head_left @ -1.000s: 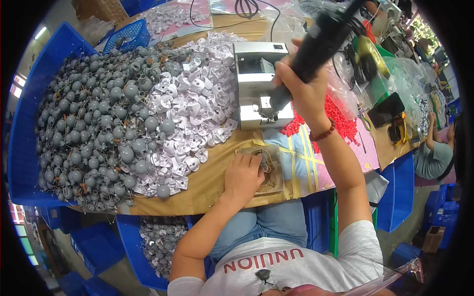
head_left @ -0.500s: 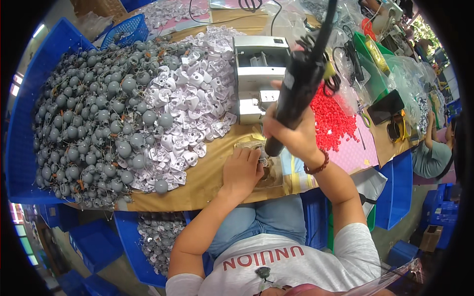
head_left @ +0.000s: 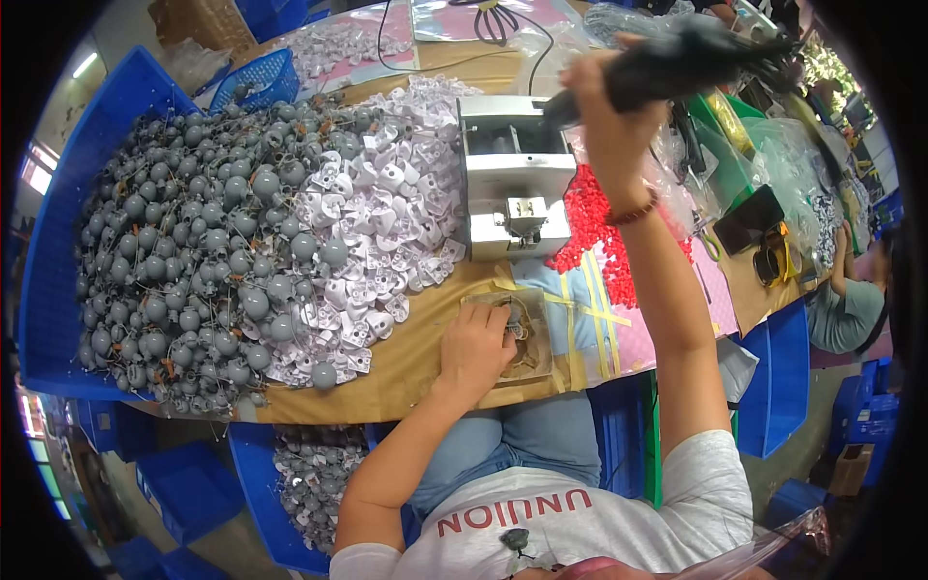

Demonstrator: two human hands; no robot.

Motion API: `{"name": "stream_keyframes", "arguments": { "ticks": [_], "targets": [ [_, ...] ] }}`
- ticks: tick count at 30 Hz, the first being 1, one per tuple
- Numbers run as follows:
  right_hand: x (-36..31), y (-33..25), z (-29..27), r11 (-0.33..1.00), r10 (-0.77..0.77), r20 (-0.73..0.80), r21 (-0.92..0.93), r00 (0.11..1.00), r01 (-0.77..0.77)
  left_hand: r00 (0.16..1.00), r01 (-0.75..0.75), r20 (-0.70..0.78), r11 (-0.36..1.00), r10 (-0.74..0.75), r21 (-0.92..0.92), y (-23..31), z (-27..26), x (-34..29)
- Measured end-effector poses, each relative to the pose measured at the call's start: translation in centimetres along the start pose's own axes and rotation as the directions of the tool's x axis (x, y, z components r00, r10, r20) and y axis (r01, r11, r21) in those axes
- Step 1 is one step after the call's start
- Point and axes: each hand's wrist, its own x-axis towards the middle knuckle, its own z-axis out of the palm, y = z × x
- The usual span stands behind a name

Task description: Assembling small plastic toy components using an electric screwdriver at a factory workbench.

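My right hand (head_left: 619, 130) is raised over the back of the table. It is closed round a black cylindrical electric screwdriver (head_left: 667, 68), which is blurred and lies nearly level. At the table's front edge my left hand (head_left: 474, 350) rests with bent fingers on a small square fixture (head_left: 536, 362). Its fingertips touch a small grey part (head_left: 515, 314) with a thin wire, partly hidden by the fingers. Behind the fixture stands a white and metal screw feeder (head_left: 517, 184).
Grey round parts with wires (head_left: 184, 261) and white plastic pieces (head_left: 377, 213) are heaped at left, in a blue bin (head_left: 48, 290). Small red pieces (head_left: 599, 227) lie right of the feeder. A black phone (head_left: 749, 220) and yellow tape (head_left: 768, 266) sit at right; a co-worker (head_left: 841, 309) is beyond.
My right hand has lifted the electric screwdriver up and away from the fixture, tipping it from upright to nearly level. My left hand has stayed at the fixture.
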Motion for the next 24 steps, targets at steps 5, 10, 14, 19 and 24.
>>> {"name": "stream_keyframes", "arguments": {
  "ticks": [5, 10, 14, 19, 24],
  "targets": [
    [-2.6, -0.5, -0.7, 0.996, 0.042, 0.16, -0.082, 0.986, -0.029, 0.999, -0.023, -0.043, 1.0, 0.023, 0.006, -0.2, 0.6, -0.2],
    [-4.0, -5.4, -1.1, 0.957, 0.274, 0.171, 0.051, 0.946, -0.286, 1.0, 0.006, 0.023, 1.0, -0.005, -0.028, -0.1, 0.0, -0.2],
    [-5.2, -3.1, -0.8, 0.896, 0.429, 0.207, 0.023, 0.879, -0.443, 1.0, -0.02, 0.017, 0.999, 0.02, -0.025, 0.1, -0.2, -0.1],
    [-4.6, -0.6, 0.3, 0.866, 0.497, 0.17, -0.047, 0.851, -0.497, 1.0, -0.001, 0.023, 1.0, 0.001, -0.017, 0.0, 0.1, 0.0],
    [-6.0, -0.8, 0.2, 0.791, 0.609, 0.19, -0.069, 0.77, -0.608, 1.0, 0.001, 0.027, 1.0, -0.001, -0.006, -0.1, 0.2, 0.0]
  ]
}}
